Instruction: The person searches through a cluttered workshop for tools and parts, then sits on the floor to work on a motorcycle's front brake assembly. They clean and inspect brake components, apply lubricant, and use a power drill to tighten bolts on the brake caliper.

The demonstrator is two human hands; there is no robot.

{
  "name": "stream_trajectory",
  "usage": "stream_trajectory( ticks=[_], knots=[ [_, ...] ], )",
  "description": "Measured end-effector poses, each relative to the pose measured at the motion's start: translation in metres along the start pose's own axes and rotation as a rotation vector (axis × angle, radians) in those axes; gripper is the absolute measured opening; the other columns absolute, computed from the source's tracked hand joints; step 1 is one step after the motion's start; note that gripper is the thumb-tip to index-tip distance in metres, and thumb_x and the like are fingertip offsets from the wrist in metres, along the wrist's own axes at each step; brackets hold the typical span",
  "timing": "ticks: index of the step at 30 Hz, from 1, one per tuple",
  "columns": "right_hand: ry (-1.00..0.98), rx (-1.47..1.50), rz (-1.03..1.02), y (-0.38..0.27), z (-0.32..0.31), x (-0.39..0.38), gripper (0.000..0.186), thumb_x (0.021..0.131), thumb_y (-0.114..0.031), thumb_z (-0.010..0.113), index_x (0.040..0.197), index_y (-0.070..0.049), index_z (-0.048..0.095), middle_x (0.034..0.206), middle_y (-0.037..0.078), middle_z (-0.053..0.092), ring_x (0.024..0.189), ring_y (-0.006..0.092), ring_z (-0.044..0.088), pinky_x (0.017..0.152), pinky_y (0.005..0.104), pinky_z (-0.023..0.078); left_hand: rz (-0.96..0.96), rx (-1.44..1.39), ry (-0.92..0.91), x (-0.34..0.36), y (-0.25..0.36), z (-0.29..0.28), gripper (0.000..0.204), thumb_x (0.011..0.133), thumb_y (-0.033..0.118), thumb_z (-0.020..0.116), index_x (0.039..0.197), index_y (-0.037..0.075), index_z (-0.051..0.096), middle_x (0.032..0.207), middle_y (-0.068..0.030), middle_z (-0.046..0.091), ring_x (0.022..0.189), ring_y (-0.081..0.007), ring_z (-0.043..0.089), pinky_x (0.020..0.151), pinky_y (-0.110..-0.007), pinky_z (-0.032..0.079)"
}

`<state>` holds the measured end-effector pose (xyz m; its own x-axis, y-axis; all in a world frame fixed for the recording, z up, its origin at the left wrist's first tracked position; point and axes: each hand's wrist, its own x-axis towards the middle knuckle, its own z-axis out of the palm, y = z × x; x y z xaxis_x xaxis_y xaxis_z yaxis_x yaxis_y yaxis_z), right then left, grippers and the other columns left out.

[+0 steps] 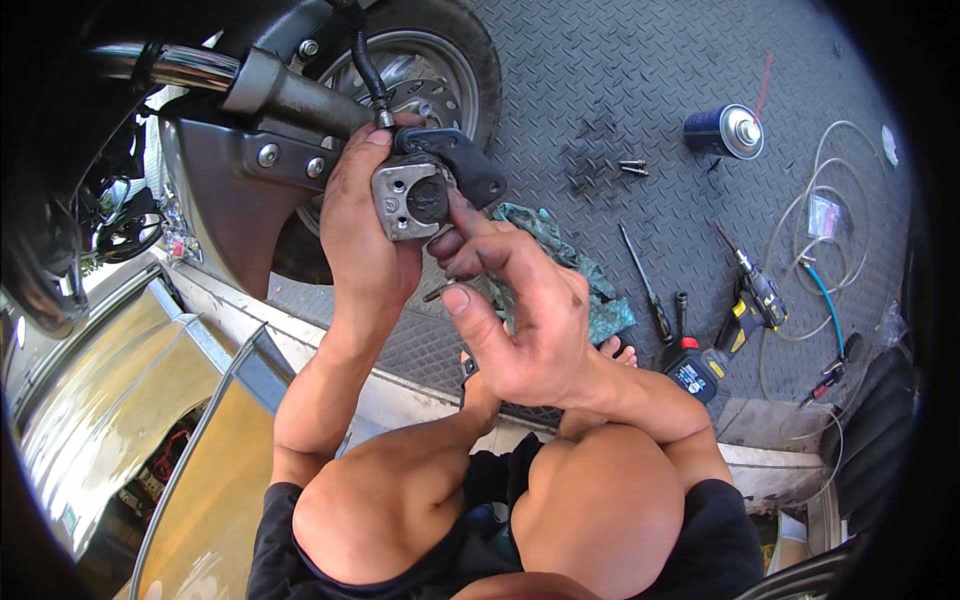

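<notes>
The fingers of the left hand (362,215) are closed around a grey metal brake caliper (391,209), held in front of the wheel (484,55). The fingers of the right hand (530,305) are half bent; by one fingertip the caliper seems to be touched, beside its dark round piston (429,200). A small pin-like piece (435,294) is seen near the right thumb, but whether it is gripped cannot be told. The caliper is judged rather heavy, hard and stiff, and perhaps slippery, since the fingers are darkened with grime. It is best held by the outer sides of its body, with the piston face left free. Above the left fingers a black brake hose (367,62) is joined; it can probably be bent a little, but should not be pulled.
</notes>
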<state>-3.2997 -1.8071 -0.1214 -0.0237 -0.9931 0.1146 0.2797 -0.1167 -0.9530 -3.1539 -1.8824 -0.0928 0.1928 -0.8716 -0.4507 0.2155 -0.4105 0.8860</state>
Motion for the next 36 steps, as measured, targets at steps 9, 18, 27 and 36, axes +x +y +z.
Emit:
stream_trajectory(
  ticks=[9, 18, 27, 36],
  knots=[
    [-0.010, 0.377, 0.259, -0.005, -0.005, -0.016, 0.020, 0.104, -0.005, 0.066, 0.120, 0.006, 0.060, 0.115, 0.018, 0.073, 0.101, 0.0231, 0.074, 0.092, 0.0355, 0.061, -0.149, 0.015, -0.026, -0.014, 0.013, 0.015, 0.036, 0.112, 0.029, 0.043, 0.122, 0.001, 0.063, 0.108, -0.0141, 0.071, 0.095, -0.0256, 0.074, 0.084, -0.046, 0.064],
    [0.370, 0.286, 0.219, -0.053, -0.098, -0.042, 0.018, 0.105, -0.014, 0.071, 0.112, 0.002, 0.066, 0.095, 0.006, 0.071, 0.082, 0.0143, 0.071, 0.068, 0.0283, 0.059, -0.156, -0.845, -0.399, -0.021, 0.011, 0.000, 0.048, 0.110, 0.028, 0.040, 0.133, -0.010, 0.060, 0.131, -0.0298, 0.064, 0.126, -0.0471, 0.059, 0.122, -0.068, 0.039],
    [0.511, 0.096, 0.439, -0.072, -0.106, -0.136, 0.023, 0.104, -0.021, 0.071, 0.110, 0.001, 0.067, 0.095, 0.010, 0.074, 0.077, 0.0161, 0.071, 0.065, 0.0290, 0.057, -0.042, -0.663, -0.402, -0.035, 0.018, 0.002, 0.052, 0.116, 0.044, 0.037, 0.142, 0.001, 0.054, 0.135, -0.0226, 0.060, 0.123, -0.0376, 0.056, 0.111, -0.061, 0.048],
    [0.260, -0.461, 0.275, -0.125, -0.112, -0.046, 0.022, 0.105, -0.017, 0.070, 0.112, 0.004, 0.068, 0.089, 0.007, 0.073, 0.075, 0.0112, 0.069, 0.063, 0.0263, 0.054, 0.153, -0.527, -0.677, -0.019, 0.048, -0.023, 0.044, 0.095, -0.007, 0.059, 0.137, -0.001, 0.048, 0.127, -0.0228, 0.069, 0.124, -0.0407, 0.069, 0.115, -0.055, 0.054]
  ],
)
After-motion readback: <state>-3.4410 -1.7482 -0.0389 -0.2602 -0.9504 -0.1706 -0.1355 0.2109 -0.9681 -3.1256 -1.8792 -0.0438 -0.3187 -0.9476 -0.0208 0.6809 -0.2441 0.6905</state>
